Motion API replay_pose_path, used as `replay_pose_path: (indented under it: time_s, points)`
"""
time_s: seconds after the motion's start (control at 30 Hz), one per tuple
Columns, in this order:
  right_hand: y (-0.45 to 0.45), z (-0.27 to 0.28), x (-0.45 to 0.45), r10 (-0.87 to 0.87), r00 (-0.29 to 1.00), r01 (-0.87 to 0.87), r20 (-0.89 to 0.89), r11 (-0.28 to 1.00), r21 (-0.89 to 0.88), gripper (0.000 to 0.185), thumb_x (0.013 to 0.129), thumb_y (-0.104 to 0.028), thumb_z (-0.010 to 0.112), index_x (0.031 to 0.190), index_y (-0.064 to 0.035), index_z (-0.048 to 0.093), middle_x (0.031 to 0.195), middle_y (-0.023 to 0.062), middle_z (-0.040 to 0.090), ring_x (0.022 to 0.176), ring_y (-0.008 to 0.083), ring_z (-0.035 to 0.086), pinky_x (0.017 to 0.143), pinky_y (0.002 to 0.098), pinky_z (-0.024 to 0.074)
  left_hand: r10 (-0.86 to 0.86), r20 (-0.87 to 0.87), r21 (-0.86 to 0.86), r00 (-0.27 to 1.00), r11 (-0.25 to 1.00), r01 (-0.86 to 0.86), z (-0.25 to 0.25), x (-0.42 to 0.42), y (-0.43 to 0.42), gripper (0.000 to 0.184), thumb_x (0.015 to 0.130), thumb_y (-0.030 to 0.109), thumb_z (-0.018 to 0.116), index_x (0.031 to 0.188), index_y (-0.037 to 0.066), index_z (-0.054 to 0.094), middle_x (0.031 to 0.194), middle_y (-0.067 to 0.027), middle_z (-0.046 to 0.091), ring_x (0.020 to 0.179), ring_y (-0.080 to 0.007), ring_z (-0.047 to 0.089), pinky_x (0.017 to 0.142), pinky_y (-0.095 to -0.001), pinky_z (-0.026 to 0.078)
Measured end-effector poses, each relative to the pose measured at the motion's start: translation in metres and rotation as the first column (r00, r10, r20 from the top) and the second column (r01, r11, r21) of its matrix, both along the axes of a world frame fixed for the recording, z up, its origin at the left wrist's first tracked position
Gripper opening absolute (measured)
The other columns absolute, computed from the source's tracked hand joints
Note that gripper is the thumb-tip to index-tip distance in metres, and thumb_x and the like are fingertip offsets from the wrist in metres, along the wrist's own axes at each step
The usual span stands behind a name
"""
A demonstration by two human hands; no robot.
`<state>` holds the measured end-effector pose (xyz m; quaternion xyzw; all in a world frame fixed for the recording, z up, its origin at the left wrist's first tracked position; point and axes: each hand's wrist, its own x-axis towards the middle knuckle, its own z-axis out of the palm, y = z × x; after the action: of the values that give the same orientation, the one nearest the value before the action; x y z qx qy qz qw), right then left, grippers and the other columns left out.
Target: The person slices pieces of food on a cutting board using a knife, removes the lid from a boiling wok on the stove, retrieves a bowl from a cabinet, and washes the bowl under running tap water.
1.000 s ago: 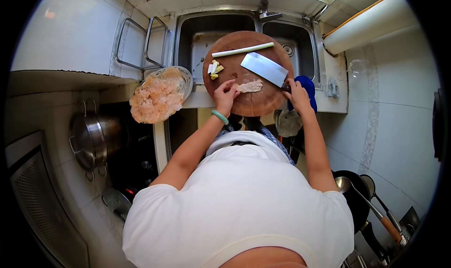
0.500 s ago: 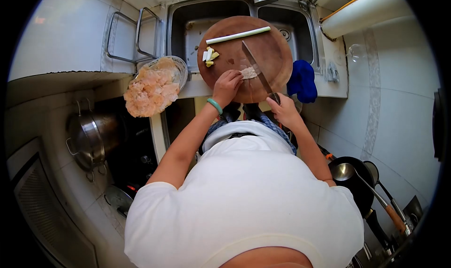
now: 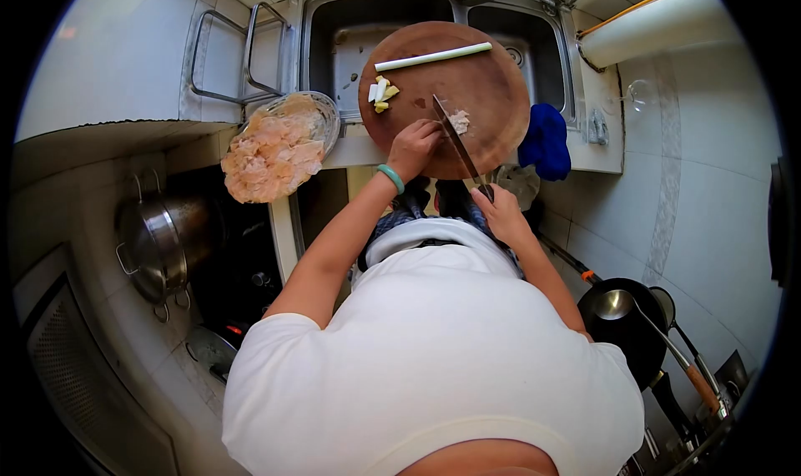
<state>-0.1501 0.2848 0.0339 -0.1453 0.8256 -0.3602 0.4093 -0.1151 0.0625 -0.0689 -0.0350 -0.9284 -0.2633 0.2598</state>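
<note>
My right hand [image 3: 501, 215] is wrapped round the handle of a knife [image 3: 455, 138], its blade slanting across a round wooden chopping board [image 3: 501, 84]. Pale pinkish cut meat [image 3: 459, 122] lies just right of the blade. On the blade's left, my left hand [image 3: 415, 148] has its fingers bent and pressed together on the board; what is beneath the fingertips is hidden. A long white-green scallion stalk [image 3: 434, 56] lies across the board's far part. Short white and yellow pieces [image 3: 383, 94], looking like scallion and ginger, sit at the left.
Under the board is a double-bowl steel sink [image 3: 342, 59]. Thin pale slices [image 3: 274, 151] are heaped on a clear plate [image 3: 329, 117] at the left. A blue cloth [image 3: 546, 142] lies right of the board. A black pan [image 3: 626, 342] and a ladle [image 3: 615, 304] are at lower right.
The knife blade now stands left of the visible meat instead of at its right end. My left fingers have come close to the blade. The whole view has shifted slightly.
</note>
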Motion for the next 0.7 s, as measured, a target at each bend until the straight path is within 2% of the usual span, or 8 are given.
replay_pose_path:
  time_s: [0.1, 0.27, 0.4, 0.5, 0.53, 0.57, 0.6, 0.7]
  points:
    - [-0.006, 0.004, -0.003, 0.037, 0.999, -0.036, -0.016, 0.998, 0.046, 0.042, 0.093, -0.032, 0.054, 0.083, 0.0081, 0.055, 0.069, 0.0246, 0.056, 0.064, 0.037, 0.052, 0.065, 0.0408, 0.0434, -0.007, -0.003, 0.002, 1.0, 1.0, 0.007, -0.002, 0.0, -0.001, 0.013, 0.073, 0.008, 0.065, 0.086, 0.004, 0.066, 0.096, -0.0073, 0.064, 0.093, -0.0228, 0.061, 0.079, -0.0319, 0.052]
    - [-0.016, -0.019, -0.006, 0.05, 0.994, -0.055, -0.095, 0.997, -0.051, 0.041, 0.093, -0.03, 0.054, 0.079, 0.0079, 0.054, 0.062, 0.021, 0.051, 0.058, 0.0311, 0.05, 0.06, 0.0408, 0.0431, 0.005, 0.012, 0.026, 1.0, 1.0, -0.005, 0.0, 0.001, 0.001, 0.013, 0.074, 0.008, 0.064, 0.086, 0.004, 0.066, 0.096, -0.007, 0.065, 0.093, -0.0224, 0.061, 0.077, -0.0313, 0.052]
    - [-0.039, -0.036, -0.023, 0.086, 0.991, -0.095, -0.105, 0.992, -0.088, 0.041, 0.093, -0.03, 0.055, 0.076, 0.0079, 0.053, 0.061, 0.0219, 0.051, 0.057, 0.0329, 0.052, 0.058, 0.0411, 0.0435, 0.002, 0.029, 0.016, 1.0, 1.0, -0.002, -0.003, 0.001, 0.001, 0.014, 0.073, 0.008, 0.063, 0.087, 0.004, 0.066, 0.096, -0.0064, 0.065, 0.093, -0.0218, 0.061, 0.077, -0.0305, 0.053]
    - [-0.059, -0.052, -0.033, 0.016, 1.0, -0.016, 0.005, 0.996, -0.085, 0.042, 0.092, -0.03, 0.055, 0.073, 0.0079, 0.055, 0.06, 0.0234, 0.052, 0.057, 0.0351, 0.054, 0.057, 0.0423, 0.0435, 0.009, 0.042, 0.013, 0.999, 1.0, -0.01, -0.003, 0.001, 0.001, 0.014, 0.076, 0.009, 0.065, 0.089, 0.005, 0.067, 0.096, -0.0054, 0.066, 0.092, -0.0221, 0.062, 0.074, -0.0313, 0.053]
    - [-0.065, -0.055, -0.034, 0.033, 0.991, -0.045, -0.129, 0.995, -0.089, 0.042, 0.092, -0.03, 0.055, 0.073, 0.0077, 0.055, 0.059, 0.0236, 0.052, 0.057, 0.0369, 0.054, 0.057, 0.0428, 0.0433, 0.008, 0.038, 0.009, 0.999, 1.0, -0.008, -0.004, 0.002, 0.0, 0.014, 0.076, 0.009, 0.065, 0.089, 0.005, 0.067, 0.096, -0.0054, 0.066, 0.092, -0.0221, 0.062, 0.074, -0.0313, 0.053]
    - [-0.068, -0.057, -0.035, 0.047, 0.964, -0.073, -0.262, 0.993, -0.091, 0.042, 0.092, -0.03, 0.055, 0.072, 0.0075, 0.056, 0.058, 0.0239, 0.052, 0.057, 0.0387, 0.054, 0.056, 0.0434, 0.0431, -0.006, 0.064, -0.072, 0.998, 0.997, 0.011, -0.006, 0.002, -0.003, 0.016, 0.075, 0.009, 0.064, 0.09, 0.005, 0.066, 0.094, -0.0053, 0.066, 0.091, -0.0224, 0.062, 0.072, -0.0316, 0.054]
    - [-0.068, -0.054, -0.036, 0.044, 0.964, -0.071, -0.264, 0.993, -0.095, 0.042, 0.092, -0.03, 0.055, 0.072, 0.0075, 0.056, 0.058, 0.0239, 0.052, 0.057, 0.0387, 0.054, 0.056, 0.0434, 0.0431, -0.018, 0.092, -0.15, 0.996, 0.988, 0.031, -0.006, 0.002, -0.006, 0.017, 0.075, 0.009, 0.064, 0.092, 0.006, 0.065, 0.093, -0.0052, 0.065, 0.089, -0.0228, 0.062, 0.071, -0.0318, 0.054]
    - [-0.062, -0.05, -0.039, 0.009, 0.995, -0.017, -0.096, 0.997, -0.082, 0.041, 0.092, -0.028, 0.055, 0.073, 0.0078, 0.057, 0.059, 0.0238, 0.053, 0.058, 0.0409, 0.053, 0.057, 0.0438, 0.0431, -0.052, 0.162, -0.249, 0.985, 0.964, 0.092, -0.005, 0.0, -0.023, 0.019, 0.074, 0.009, 0.063, 0.093, 0.007, 0.064, 0.09, -0.0051, 0.064, 0.086, -0.0231, 0.063, 0.067, -0.0317, 0.054]
